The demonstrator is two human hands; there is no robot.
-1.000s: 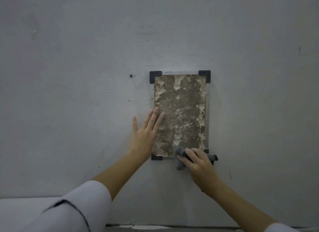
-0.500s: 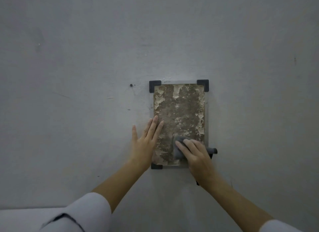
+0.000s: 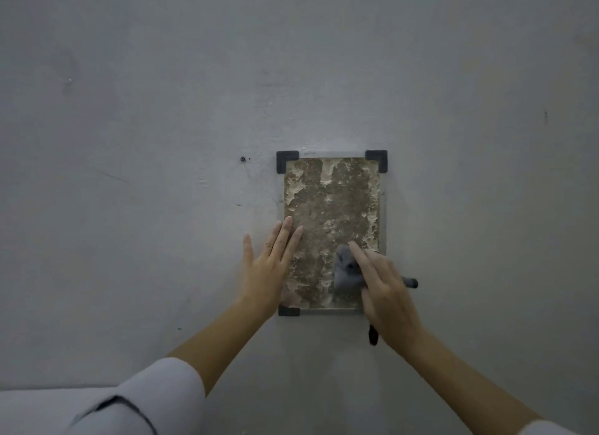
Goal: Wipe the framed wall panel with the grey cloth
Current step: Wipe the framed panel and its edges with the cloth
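The framed wall panel (image 3: 330,207) hangs on the grey wall, a tall brown, blotchy rectangle with black corner brackets. My right hand (image 3: 385,292) presses a bunched grey cloth (image 3: 345,271) against the panel's lower right part, fingers pointing up and left. A dark end of the cloth sticks out to the right of that hand and another below it. My left hand (image 3: 267,266) lies flat and open against the wall, its fingertips overlapping the panel's left edge. The bottom right bracket is hidden behind my right hand.
A small screw or hole (image 3: 242,159) sits in the wall left of the panel's top corner. The wall (image 3: 129,110) around the panel is bare grey plaster with faint marks. A pale sleeve (image 3: 136,405) fills the lower left.
My right hand has slid the cloth upward from the panel's bottom edge onto its lower right surface. My left hand has stayed flat in the same place.
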